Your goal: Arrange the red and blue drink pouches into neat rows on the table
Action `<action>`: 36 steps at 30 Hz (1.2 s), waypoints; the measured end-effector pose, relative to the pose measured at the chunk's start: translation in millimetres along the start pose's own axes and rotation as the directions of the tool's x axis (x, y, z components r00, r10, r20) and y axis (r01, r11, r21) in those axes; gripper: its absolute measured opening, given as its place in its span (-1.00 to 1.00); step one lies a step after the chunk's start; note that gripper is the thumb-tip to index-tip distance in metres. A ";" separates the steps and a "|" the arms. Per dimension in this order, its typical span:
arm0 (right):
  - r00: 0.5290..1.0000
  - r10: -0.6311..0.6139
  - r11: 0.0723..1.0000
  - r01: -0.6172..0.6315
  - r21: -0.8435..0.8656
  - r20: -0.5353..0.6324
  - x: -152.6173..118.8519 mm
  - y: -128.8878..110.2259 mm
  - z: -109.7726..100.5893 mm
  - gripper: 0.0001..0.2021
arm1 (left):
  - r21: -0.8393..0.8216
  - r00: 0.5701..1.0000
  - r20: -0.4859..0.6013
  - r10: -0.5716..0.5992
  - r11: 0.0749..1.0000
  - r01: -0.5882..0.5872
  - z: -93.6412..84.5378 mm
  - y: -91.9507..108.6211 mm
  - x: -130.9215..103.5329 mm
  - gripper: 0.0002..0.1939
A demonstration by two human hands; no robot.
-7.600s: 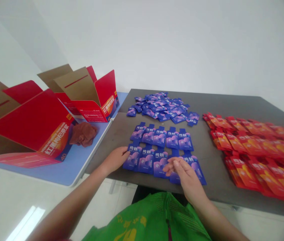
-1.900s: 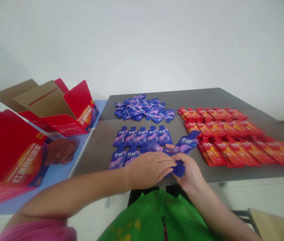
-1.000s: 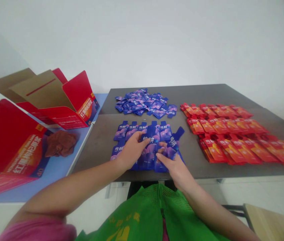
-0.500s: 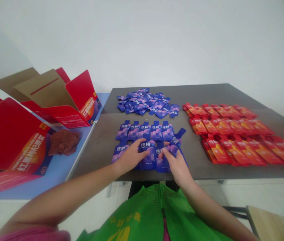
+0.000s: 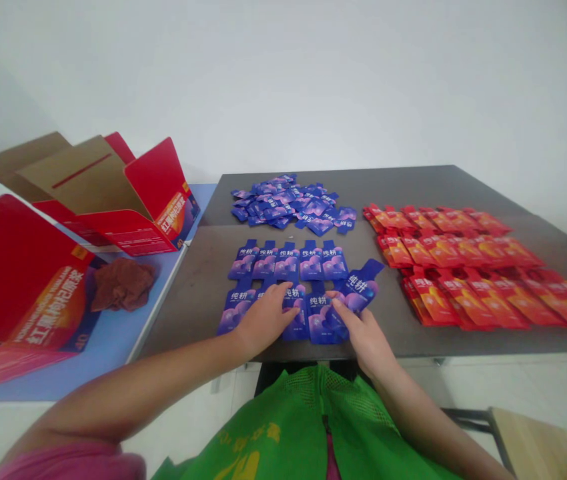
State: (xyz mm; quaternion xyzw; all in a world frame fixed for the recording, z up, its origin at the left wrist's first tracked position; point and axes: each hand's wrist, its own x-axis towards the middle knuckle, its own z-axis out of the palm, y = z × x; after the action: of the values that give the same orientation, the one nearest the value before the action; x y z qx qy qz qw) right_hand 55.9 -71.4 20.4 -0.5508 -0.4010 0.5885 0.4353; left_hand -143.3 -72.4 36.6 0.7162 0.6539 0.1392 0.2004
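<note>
Here, the right hand point(image 5: 369, 339) pinches a tilted pouch point(image 5: 360, 288); the left hand point(image 5: 263, 321), fingers parted, touches another pouch point(image 5: 299, 327).

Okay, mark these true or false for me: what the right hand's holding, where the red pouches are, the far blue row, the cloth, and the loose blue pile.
1. The right hand holds a tilted blue pouch. True.
2. The red pouches lie left of the blue ones. False: the red pouches lie to the right.
3. The farther neat blue row has five pouches. True.
4. The brown cloth is on the dark table. False: the brown cloth is on the blue surface.
5. The loose blue pile lies beyond the neat rows. True.
</note>
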 end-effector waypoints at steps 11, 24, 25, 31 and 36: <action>0.986 -0.161 0.947 0.164 -0.277 0.034 6.9 -4.4 -6.8 -0.39 | 0.368 0.962 0.034 0.269 0.892 -0.263 -15.2 6.6 -9.8 -0.61; 0.968 -0.187 0.528 0.242 -0.814 0.166 18.3 1.4 -0.1 -0.53 | 0.158 0.888 -0.040 0.458 0.880 -0.447 -7.9 2.8 -13.9 -0.70; 0.969 -0.178 0.477 0.235 -0.847 0.169 18.1 0.0 2.1 -0.53 | 0.159 0.888 -0.042 0.458 0.880 -0.447 -7.8 2.0 -12.9 -0.70; 0.961 -0.228 0.311 0.227 -0.923 0.159 13.5 0.3 5.1 -0.51 | 0.158 0.896 -0.058 0.441 0.890 -0.428 -3.7 -4.1 -13.2 -0.71; 0.898 -0.400 0.258 0.302 -0.918 0.183 18.7 -1.4 -7.8 -0.55 | 0.169 0.900 -0.102 0.425 0.899 -0.405 -12.6 -6.8 -8.6 -0.71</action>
State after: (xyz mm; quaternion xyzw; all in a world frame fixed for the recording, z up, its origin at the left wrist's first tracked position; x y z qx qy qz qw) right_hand 63.5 -53.2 15.5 -0.6199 -0.7546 0.1184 0.1800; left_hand -156.0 -79.1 45.1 0.8405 0.5065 0.1799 0.0689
